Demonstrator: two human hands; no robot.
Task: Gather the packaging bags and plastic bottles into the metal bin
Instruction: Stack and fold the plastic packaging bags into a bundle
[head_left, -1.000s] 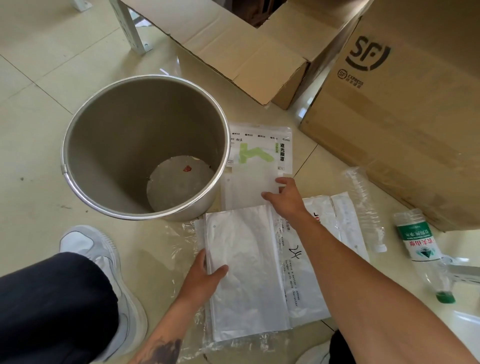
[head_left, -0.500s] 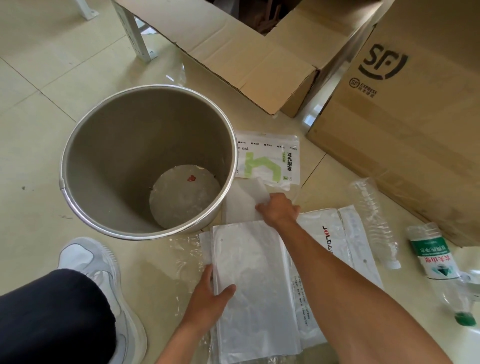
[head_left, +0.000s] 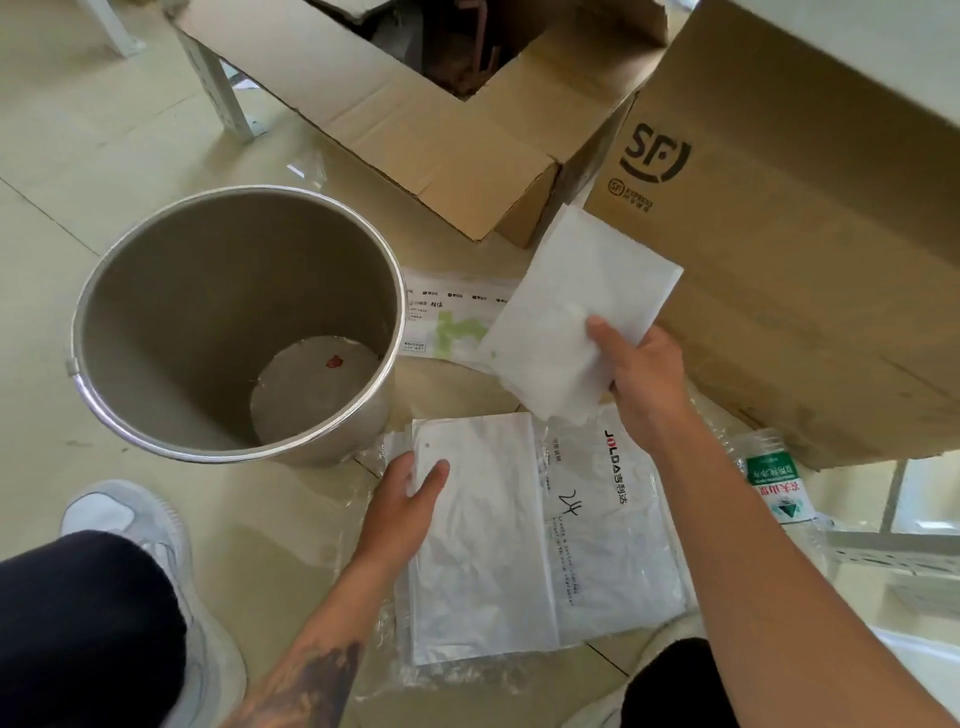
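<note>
The round metal bin (head_left: 156, 291) stands on the floor at the left, with only a small red speck on its bottom. My right hand (head_left: 641, 379) holds a white frosted packaging bag (head_left: 571, 306) lifted above the floor, to the right of the bin. My left hand (head_left: 402, 506) grips the left edge of a stack of flat translucent bags (head_left: 483, 540) lying just in front of the bin. A printed bag with a green mark (head_left: 457, 322) lies behind, beside the bin. A plastic bottle with a green label (head_left: 774, 478) lies at the right, partly hidden by my right arm.
An open cardboard box (head_left: 441, 140) stands behind the bin, and a large SF-marked box (head_left: 805, 249) is at the right. My grey shoe (head_left: 130, 525) and dark trouser leg are at the lower left. A pale metal frame leg (head_left: 218, 93) stands at the back left.
My right hand has picked the white frosted bag off the floor and raised it up and to the right. My left hand has stayed on the stack of bags.
</note>
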